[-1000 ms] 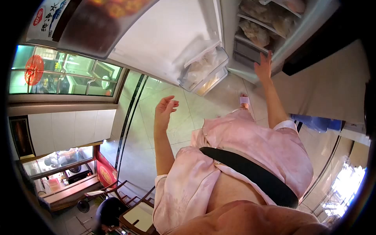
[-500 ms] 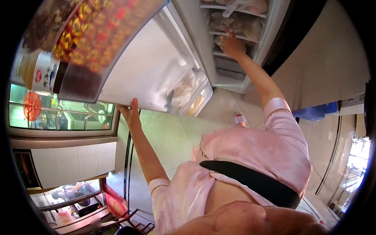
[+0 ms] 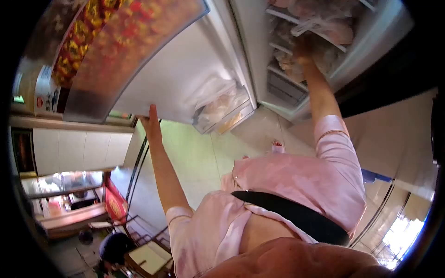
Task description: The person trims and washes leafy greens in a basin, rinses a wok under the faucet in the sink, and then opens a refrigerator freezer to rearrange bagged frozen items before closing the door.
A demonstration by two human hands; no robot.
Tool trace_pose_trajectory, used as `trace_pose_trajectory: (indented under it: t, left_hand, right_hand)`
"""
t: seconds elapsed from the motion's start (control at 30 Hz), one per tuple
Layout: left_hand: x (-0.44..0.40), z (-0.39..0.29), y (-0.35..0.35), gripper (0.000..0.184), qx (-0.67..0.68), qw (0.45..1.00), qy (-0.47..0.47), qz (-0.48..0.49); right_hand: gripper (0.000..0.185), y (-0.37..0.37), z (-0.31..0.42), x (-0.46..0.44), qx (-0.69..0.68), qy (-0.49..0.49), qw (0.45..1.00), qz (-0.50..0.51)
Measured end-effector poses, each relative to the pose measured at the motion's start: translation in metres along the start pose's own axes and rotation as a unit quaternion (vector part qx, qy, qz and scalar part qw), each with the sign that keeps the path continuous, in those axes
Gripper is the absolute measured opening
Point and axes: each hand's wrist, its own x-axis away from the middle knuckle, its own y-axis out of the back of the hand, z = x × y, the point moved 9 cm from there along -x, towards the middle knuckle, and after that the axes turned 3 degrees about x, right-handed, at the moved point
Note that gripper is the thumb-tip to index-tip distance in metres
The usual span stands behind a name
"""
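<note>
An open refrigerator door [image 3: 171, 69] swings out on the left. Its edge is in my left hand [image 3: 152, 127], with the thumb on the inner face and the fingers behind. At upper right my right hand [image 3: 303, 50] reaches into the shelved compartment, blurred, its fingertips lost among plastic bags of food. Just above that hand hangs the knotted white end of a plastic bag [image 3: 308, 25]. A clear bag of pale food [image 3: 289, 65] lies below it, beside my wrist. Whether the right hand grips anything is not visible.
Low on the door, a clear bin [image 3: 236, 111] holds bagged items. A door shelf [image 3: 125, 51] carries red and gold packages and a jar [image 3: 46, 90]. Under the shelves sits a drawer [image 3: 285, 88]. A person [image 3: 116, 248] is near a table at lower left.
My right hand has moved up from the lower shelf to the bags above it, deeper inside. My left hand keeps hold of the door. The whole view has shifted.
</note>
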Motion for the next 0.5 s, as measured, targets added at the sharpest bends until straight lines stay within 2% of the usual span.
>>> trace_pose_trajectory:
  t: [0.07,0.17,0.23,0.27,0.3,0.4,0.5]
  left_hand:
    - [0.003,-0.002,-0.003,0.084,-0.009,1.0,0.017,-0.018]
    - [0.005,-0.013,-0.01,0.084,0.015,1.0,-0.018,-0.018]
    - [0.002,-0.009,-0.01,0.084,0.024,0.999,-0.029,-0.024]
    - [-0.002,-0.006,-0.009,0.083,0.026,0.999,-0.03,-0.009]
    - [-0.002,-0.005,-0.007,0.083,0.027,0.999,-0.033,0.005]
    - [0.009,-0.019,-0.016,0.075,0.024,0.999,-0.046,-0.012]
    - [0.009,-0.024,-0.018,0.073,0.021,0.998,-0.052,-0.012]
  right_hand:
    - [0.069,0.018,0.009,0.0,0.028,0.012,1.0,-0.007]
    - [0.065,0.012,-0.003,0.006,0.019,-0.028,0.993,-0.113]
    - [0.061,0.014,0.015,0.013,0.081,0.079,0.992,-0.062]
    - [0.059,0.016,0.015,0.018,0.009,0.021,0.998,-0.066]
    - [0.059,0.014,0.018,0.024,0.007,0.026,0.998,-0.059]
    - [0.048,0.045,0.038,0.045,0.02,0.072,0.988,-0.132]
    - [0.046,0.064,0.053,0.072,-0.003,0.066,0.993,-0.101]
